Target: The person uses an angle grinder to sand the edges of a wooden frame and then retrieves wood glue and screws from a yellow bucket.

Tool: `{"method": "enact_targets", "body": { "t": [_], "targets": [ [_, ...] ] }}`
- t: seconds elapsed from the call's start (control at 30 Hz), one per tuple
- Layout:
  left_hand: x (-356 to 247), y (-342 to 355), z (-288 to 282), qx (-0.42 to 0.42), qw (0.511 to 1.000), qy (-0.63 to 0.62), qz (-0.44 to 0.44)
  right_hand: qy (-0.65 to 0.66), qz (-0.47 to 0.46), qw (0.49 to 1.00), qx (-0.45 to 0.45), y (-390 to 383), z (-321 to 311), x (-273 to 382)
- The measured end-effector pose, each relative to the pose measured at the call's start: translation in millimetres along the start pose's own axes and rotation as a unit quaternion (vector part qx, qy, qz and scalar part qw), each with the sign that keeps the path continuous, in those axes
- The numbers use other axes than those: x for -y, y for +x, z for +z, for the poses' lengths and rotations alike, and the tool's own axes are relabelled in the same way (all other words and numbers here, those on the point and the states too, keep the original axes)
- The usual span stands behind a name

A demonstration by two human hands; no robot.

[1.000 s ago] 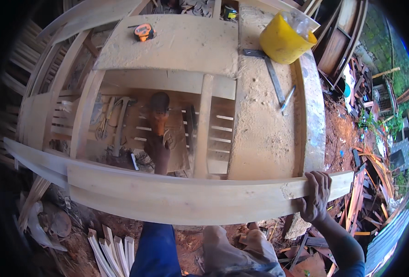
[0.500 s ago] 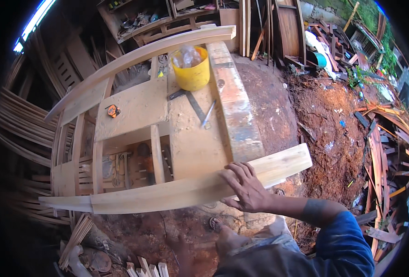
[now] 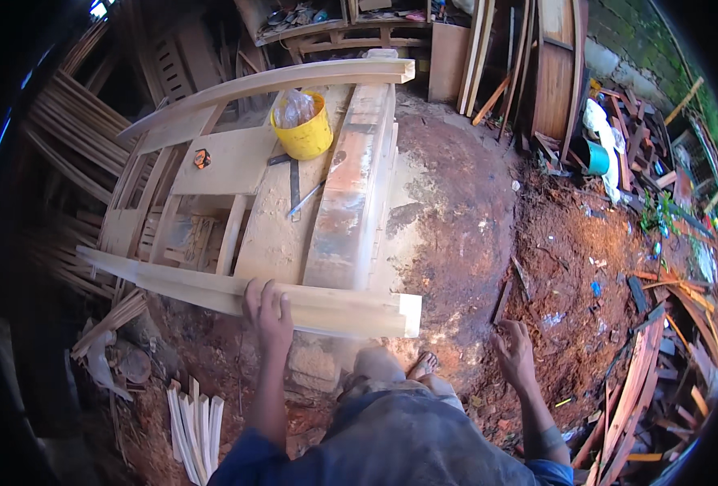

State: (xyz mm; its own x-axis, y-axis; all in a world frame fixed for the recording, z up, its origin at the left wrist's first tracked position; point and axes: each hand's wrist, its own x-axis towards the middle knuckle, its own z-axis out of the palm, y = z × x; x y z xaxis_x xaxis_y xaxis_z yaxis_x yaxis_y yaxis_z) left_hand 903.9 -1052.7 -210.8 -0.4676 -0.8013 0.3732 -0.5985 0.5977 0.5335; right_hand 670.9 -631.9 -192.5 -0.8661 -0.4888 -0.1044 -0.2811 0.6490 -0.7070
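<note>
My left hand [image 3: 270, 317] lies over the near edge of a long pale wooden beam [image 3: 339, 309], fingers bent across its top and thumb hidden. The beam rests along the near side of a low wooden work table [image 3: 349, 190], its right end reaching past the table. My right hand [image 3: 515, 355] hangs over the ground to the right, away from the beam, with loosely bent fingers and nothing in it. On the table are a yellow bucket [image 3: 309, 139] with clear plastic inside, a dark try square [image 3: 295, 180], a blue pencil-like stick [image 3: 305, 201] and an orange tape measure [image 3: 202, 159].
Another long beam [image 3: 294, 74] lies along the table's far side. Cut strips [image 3: 193, 425] stand at lower left, and long slats [image 3: 72, 113] are stacked at left. Scrap wood [image 3: 642, 381] covers the right side. A green bucket [image 3: 594, 157] lies at upper right.
My right hand has let go of the beam and moved right. My left hand has come into view on the beam. The beam's right end sits farther left, and the view has shifted.
</note>
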Motion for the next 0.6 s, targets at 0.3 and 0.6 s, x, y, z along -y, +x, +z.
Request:
{"method": "enact_targets", "body": {
  "t": [0.3, 0.6],
  "targets": [
    [-15.4, 12.2, 36.7, -0.027, 0.988, 0.153, 0.01, 0.039, -0.064, 0.988, 0.134, 126.1, -17.9, -0.9],
    [-42.7, 163.4, 74.5, -0.077, 0.979, 0.002, -0.188, -0.059, -0.28, 0.916, 0.282, 395.0, -41.2, 64.9]
  ]
}}
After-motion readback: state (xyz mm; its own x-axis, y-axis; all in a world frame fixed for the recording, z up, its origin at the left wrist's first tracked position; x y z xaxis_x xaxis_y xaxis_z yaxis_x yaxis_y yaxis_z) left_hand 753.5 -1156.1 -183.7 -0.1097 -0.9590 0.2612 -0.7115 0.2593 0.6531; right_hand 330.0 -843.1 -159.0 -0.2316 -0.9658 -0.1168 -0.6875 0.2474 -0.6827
